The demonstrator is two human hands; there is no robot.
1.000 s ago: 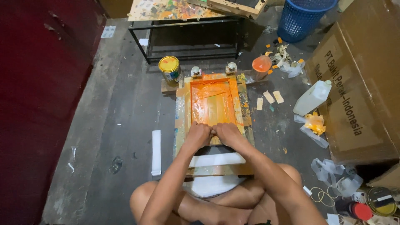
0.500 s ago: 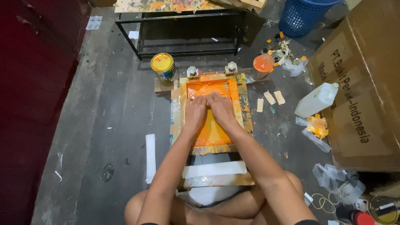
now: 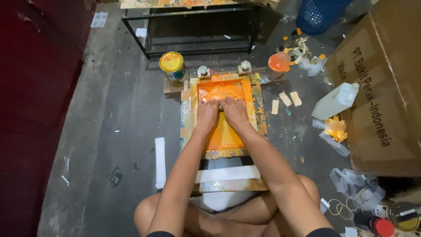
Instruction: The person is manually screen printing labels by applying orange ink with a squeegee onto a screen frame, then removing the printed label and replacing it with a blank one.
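The screen, a wooden frame caked with orange ink, lies flat on the floor before the seated person. Its mesh glows orange, and its rails are paint-spattered. The left hand and right hand press side by side on a squeegee, mostly hidden; I cannot tell the grip. A yellow-lidded can stands beyond the frame's far left corner.

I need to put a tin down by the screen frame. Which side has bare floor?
Left of the screen frame, between the white strip and the red wall, the floor is bare. The right side is crowded: white jug, plastic scraps, cardboard box.
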